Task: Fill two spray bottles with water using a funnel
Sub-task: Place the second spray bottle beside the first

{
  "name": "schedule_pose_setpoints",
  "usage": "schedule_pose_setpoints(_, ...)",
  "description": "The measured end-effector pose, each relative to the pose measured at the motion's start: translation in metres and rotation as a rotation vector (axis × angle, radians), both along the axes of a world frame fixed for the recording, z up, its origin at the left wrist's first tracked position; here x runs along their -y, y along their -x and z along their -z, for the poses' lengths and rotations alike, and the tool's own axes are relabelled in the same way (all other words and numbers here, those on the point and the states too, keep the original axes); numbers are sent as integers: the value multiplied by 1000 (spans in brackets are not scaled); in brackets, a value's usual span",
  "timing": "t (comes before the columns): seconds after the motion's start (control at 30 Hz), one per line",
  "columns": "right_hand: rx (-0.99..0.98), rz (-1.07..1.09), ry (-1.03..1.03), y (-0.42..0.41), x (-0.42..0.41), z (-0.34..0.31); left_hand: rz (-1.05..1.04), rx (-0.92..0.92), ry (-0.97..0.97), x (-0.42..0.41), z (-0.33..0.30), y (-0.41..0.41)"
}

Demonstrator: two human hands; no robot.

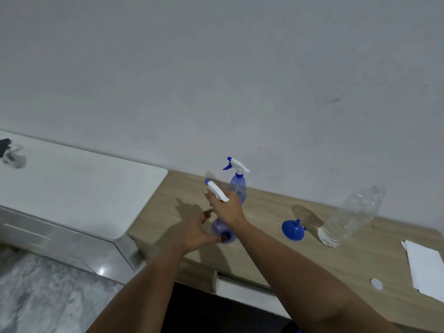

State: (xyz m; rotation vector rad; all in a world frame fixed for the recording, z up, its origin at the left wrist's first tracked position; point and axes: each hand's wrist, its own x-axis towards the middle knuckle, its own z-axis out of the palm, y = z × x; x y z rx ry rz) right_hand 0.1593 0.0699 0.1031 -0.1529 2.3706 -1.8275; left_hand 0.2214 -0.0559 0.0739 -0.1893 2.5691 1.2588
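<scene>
Both hands (225, 207) round near btl (222, 230)

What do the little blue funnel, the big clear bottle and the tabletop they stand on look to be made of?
The small blue funnel looks like opaque moulded plastic with a slight sheen. The tall clear water bottle seems thin transparent plastic: it is ribbed, and the wall shows through it. The light brown tabletop has a matt wood-grain look, perhaps laminate rather than solid wood; the picture cannot settle that.
</scene>
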Motion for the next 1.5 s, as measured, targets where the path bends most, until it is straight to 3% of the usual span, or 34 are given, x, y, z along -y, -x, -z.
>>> schedule_pose_setpoints(0.1, -55, -45, 49, 21, 18, -20, -26, -55, -157, 2, -15, 22)
schedule_pose_setpoints(0.2, -119, -72, -8, 47, 36, -36, -88, -127, -178, 14, -27, 46)
schedule_pose_setpoints(0.33, -143, -16, -125, 82, 51, -34, -195, -261, -76, 35, -26, 85)
schedule_pose_setpoints(0.4, -134, -3, -199, 98, 54, -24, -101, -319, 53, 43, -23, 106)
schedule_pose_setpoints(0.47, -102, -1, -250, 114, 58, -9, -113, -391, 51, 48, -13, 130)
schedule_pose_setpoints(0.63, -31, 35, -315, 152, 72, 40, -234, -226, 83, 65, 36, 171)
schedule_pose_setpoints(0.73, -14, 58, -346, 168, 81, 71, -207, -284, 268, 63, 64, 190)
schedule_pose_setpoints(0.9, 53, 47, -443, 179, 83, 113, -228, -276, 363, 72, 130, 211)
schedule_pose_setpoints(1.07, 60, -7, -492, 168, 73, 110, -178, -282, 469, 71, 135, 205)
schedule_pose_setpoints(1.17, 52, -39, -443, 132, 50, 88, -247, -283, 509, 65, 126, 166)
schedule_pose_setpoints(1.27, 12, -15, -522, 80, -4, 83, -251, -255, 507, 38, 118, 115)
schedule_pose_setpoints(1.5, 182, 239, -666, -24, -185, 92, 150, -240, 428, -114, 58, 46)
